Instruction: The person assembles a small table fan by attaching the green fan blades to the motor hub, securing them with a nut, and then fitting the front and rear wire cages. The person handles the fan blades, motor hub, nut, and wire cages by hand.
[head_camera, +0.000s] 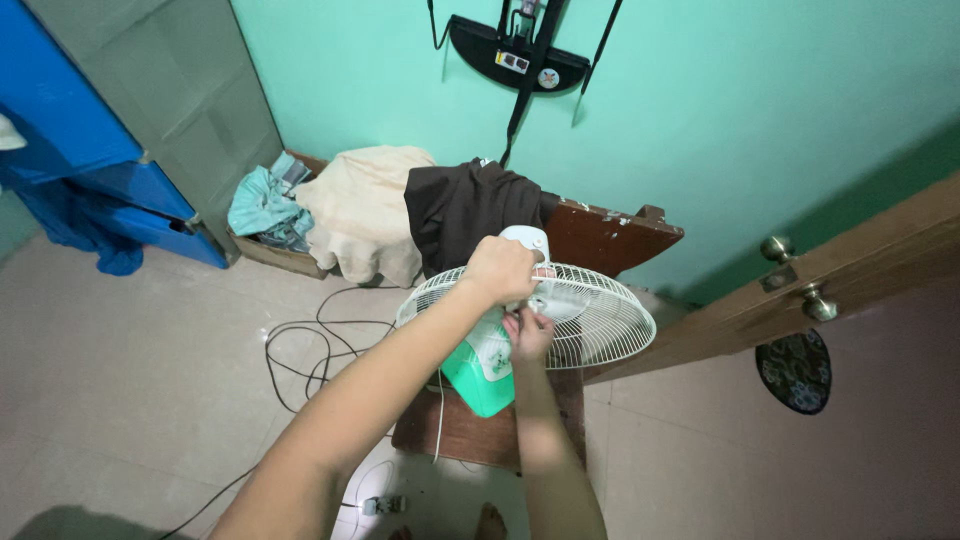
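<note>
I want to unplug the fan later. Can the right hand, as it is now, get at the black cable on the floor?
Probably not at once. The right hand is at the fan, under the left hand. The black cable lies lower, left of the wooden chair, with the left arm between.

small label (512, 62) on black wall bracket (480, 45)

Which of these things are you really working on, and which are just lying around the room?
In hand:
- left hand gripping the top of the fan
- right hand at the fan's neck
- wooden stool under the fan

Lying about:
- black cable on the floor
- cream cloth and dark cloth
- blue cabinet
- door with brass knobs
</note>
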